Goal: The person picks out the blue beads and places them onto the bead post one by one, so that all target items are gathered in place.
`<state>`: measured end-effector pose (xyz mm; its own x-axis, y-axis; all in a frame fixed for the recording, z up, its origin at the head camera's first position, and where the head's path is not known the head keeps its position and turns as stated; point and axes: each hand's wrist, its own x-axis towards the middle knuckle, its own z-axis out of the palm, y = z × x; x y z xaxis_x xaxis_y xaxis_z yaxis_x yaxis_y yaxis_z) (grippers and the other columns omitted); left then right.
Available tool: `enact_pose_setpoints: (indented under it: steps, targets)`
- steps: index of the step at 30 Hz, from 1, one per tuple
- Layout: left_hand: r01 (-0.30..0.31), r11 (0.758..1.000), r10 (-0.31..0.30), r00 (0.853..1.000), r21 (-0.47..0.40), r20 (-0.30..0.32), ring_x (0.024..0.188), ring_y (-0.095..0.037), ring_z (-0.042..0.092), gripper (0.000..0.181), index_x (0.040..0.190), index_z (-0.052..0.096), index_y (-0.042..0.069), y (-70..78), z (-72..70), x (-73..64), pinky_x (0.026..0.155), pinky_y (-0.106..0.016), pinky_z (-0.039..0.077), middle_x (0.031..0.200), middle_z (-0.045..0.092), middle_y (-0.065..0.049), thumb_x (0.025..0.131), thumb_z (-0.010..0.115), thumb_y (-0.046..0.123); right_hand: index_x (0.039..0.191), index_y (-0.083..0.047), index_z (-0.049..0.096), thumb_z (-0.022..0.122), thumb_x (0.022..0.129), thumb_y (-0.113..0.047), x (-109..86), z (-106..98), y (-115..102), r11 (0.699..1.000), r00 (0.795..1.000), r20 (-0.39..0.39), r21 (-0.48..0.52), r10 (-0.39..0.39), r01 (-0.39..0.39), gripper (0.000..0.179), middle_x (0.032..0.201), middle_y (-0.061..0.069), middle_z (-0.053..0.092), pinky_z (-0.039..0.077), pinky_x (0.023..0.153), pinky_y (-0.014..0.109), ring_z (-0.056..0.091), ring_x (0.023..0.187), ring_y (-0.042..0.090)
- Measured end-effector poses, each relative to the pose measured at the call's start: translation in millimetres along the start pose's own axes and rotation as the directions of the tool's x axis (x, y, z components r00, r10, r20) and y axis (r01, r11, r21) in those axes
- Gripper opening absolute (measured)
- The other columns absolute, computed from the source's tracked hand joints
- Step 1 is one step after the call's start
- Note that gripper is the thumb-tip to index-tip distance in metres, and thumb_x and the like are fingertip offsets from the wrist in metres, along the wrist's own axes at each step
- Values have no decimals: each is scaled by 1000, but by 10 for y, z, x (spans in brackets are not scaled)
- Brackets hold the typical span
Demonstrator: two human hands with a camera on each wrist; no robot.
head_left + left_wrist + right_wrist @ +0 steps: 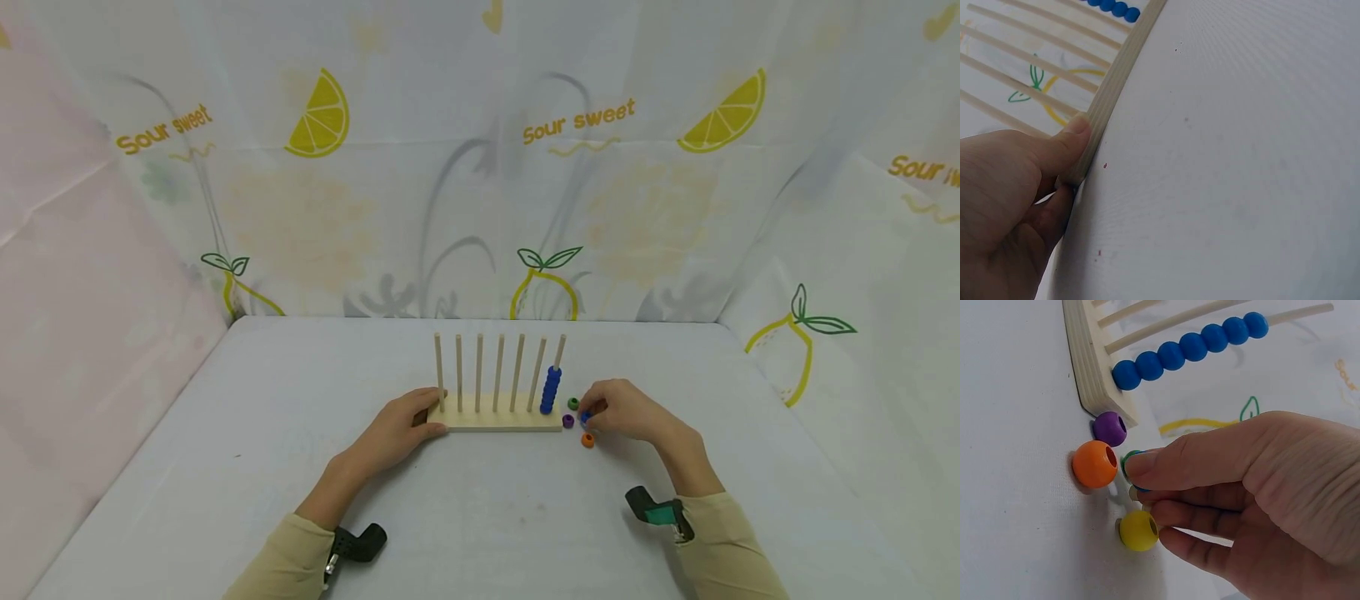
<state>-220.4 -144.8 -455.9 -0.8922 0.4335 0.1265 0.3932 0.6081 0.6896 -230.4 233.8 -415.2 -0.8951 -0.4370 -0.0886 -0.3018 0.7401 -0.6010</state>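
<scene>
A wooden peg rack (495, 422) with a row of upright pegs stands on the table. My left hand (397, 429) grips the left end of its base, thumb on the front edge in the left wrist view. Several blue beads (551, 390) are stacked on the rightmost peg. Just right of the rack, my right hand (622, 410) pinches a loose blue bead (586, 417) between thumb and fingers; the thumb hides most of it in the right wrist view. Close by lie a purple bead (1110, 429), an orange bead (1095, 464), a green bead (573, 403) and a yellow bead (1139, 530).
The table (480, 517) has a white cover. Behind it and at both sides hang cloth walls (450, 167) printed with lemons. Each wrist carries a small black camera (363, 543).
</scene>
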Motion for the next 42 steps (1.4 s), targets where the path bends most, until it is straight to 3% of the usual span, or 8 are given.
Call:
enact_pose_setpoints:
  steps: [7, 19, 26, 42]
  targets:
    - [-11, 1000, 11, 1000, 12, -2, 140, -29, 47, 56, 143, 54, 6, -8, 9, 1, 114, -46, 42, 147, 54, -9, 92, 72, 23, 103, 1, 73, 70, 85, 0, -1, -6, -24, 999, 1000, 0, 50, 1, -1, 19, 100, 13, 72, 53, 68, 24, 60, 83, 16]
    - [-7, 1000, 7, 1000, 5, 2, 141, -29, 46, 58, 144, 52, 5, -27, 21, 7, 114, -46, 42, 148, 53, -10, 92, 72, 24, 107, -1, 73, 69, 88, -4, -31, -55, -52, 999, 994, -105, 36, 8, -5, 20, 98, 9, 70, 53, 71, 24, 60, 84, 16]
    - [-9, 1000, 9, 1000, 12, -1, 140, -30, 47, 58, 143, 53, 6, -15, 8, 14, 114, -47, 42, 147, 54, -10, 92, 72, 24, 109, -2, 73, 70, 89, -7, -96, -167, -92, 998, 977, -213, 59, -8, 21, 21, 99, 7, 70, 55, 78, 27, 62, 88, 17]
    - [-6, 1000, 6, 1000, 10, -2, 140, -28, 47, 56, 143, 54, 8, -26, 14, 13, 113, -45, 43, 147, 54, -8, 92, 72, 24, 112, -11, 73, 72, 92, -13, -69, -193, -112, 986, 938, -345, 145, -21, 76, 20, 102, 5, 71, 54, 79, 17, 63, 90, 16]
